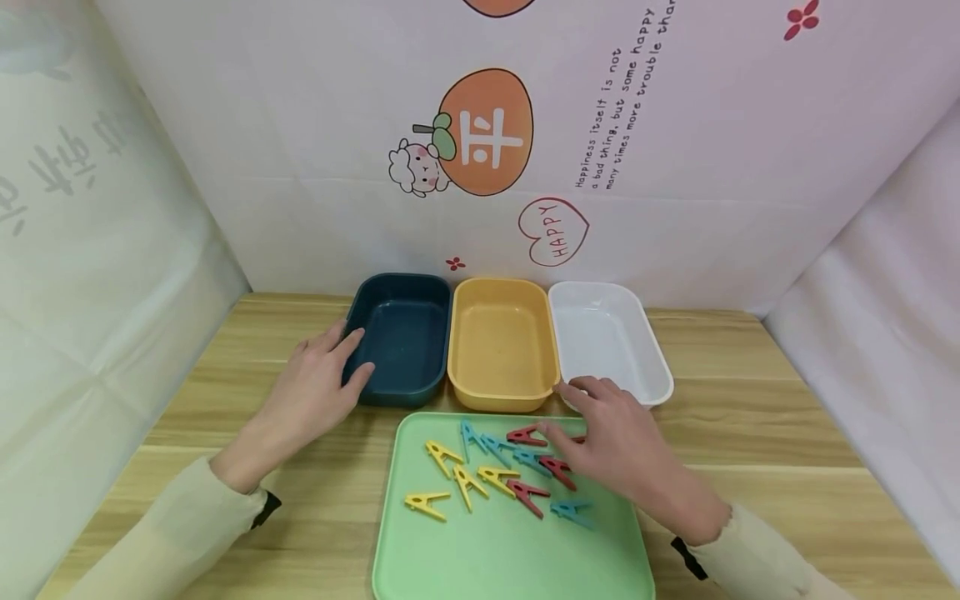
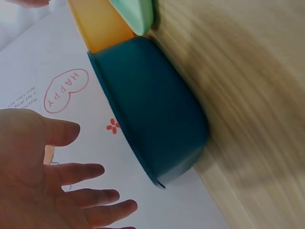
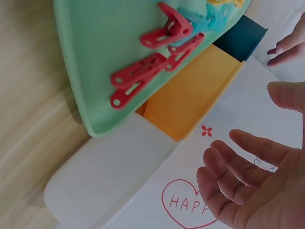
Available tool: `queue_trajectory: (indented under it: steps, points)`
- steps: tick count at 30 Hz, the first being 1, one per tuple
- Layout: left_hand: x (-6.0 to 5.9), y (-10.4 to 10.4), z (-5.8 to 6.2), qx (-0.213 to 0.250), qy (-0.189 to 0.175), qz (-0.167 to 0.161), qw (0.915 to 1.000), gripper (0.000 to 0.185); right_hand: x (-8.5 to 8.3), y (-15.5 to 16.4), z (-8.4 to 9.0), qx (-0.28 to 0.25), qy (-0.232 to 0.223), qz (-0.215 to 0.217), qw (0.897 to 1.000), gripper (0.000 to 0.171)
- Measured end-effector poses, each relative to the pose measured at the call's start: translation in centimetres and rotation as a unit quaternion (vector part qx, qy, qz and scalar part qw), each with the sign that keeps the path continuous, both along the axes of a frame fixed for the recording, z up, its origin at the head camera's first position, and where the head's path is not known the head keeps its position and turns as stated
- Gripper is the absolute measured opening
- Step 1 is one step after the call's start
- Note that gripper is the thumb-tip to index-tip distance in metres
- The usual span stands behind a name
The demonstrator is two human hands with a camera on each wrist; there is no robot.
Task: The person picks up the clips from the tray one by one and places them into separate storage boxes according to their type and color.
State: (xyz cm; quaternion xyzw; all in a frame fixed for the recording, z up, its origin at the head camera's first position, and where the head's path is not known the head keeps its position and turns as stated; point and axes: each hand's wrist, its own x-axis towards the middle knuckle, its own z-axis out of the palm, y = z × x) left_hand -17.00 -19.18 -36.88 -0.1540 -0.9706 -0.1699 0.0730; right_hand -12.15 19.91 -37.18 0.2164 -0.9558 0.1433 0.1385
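My left hand (image 1: 318,375) hovers at the left rim of the dark teal bin (image 1: 405,342), fingers loosely spread and holding nothing. My right hand (image 1: 611,429) is over the far right part of the green tray (image 1: 510,558), by the front edge of the white bin (image 1: 611,333). Its fingers are relaxed, and the right wrist view shows a bare palm. Several clothespins lie scattered on the tray: yellow clothespins (image 1: 415,501) to the left, blue clothespins (image 1: 567,508) and red clothespins (image 1: 555,468) towards the middle and right. My right hand partly covers one red clothespin.
Between the teal and white bins stands a yellow bin (image 1: 502,350), all three side by side behind the tray. They sit on a wood-grain table (image 1: 750,433) against a printed white cloth backdrop (image 1: 315,167). White cloth (image 1: 892,275) also hangs at the sides.
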Motion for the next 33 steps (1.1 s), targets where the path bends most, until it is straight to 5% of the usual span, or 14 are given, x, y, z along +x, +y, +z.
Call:
queue_trajectory:
  steps: [13, 33]
  points:
    - [0.8, -1.8, -0.8, 0.04, -0.004, -0.012, 0.9991, 0.056, 1.6, 0.0, -1.3, 0.007, -0.046, -0.015, 0.999, 0.057]
    - [1.4, -2.6, -2.5, 0.085, -0.011, -0.002, 0.9964, 0.052, 3.6, 1.0, -2.3, 0.011, -0.042, 0.005, 0.999, 0.038]
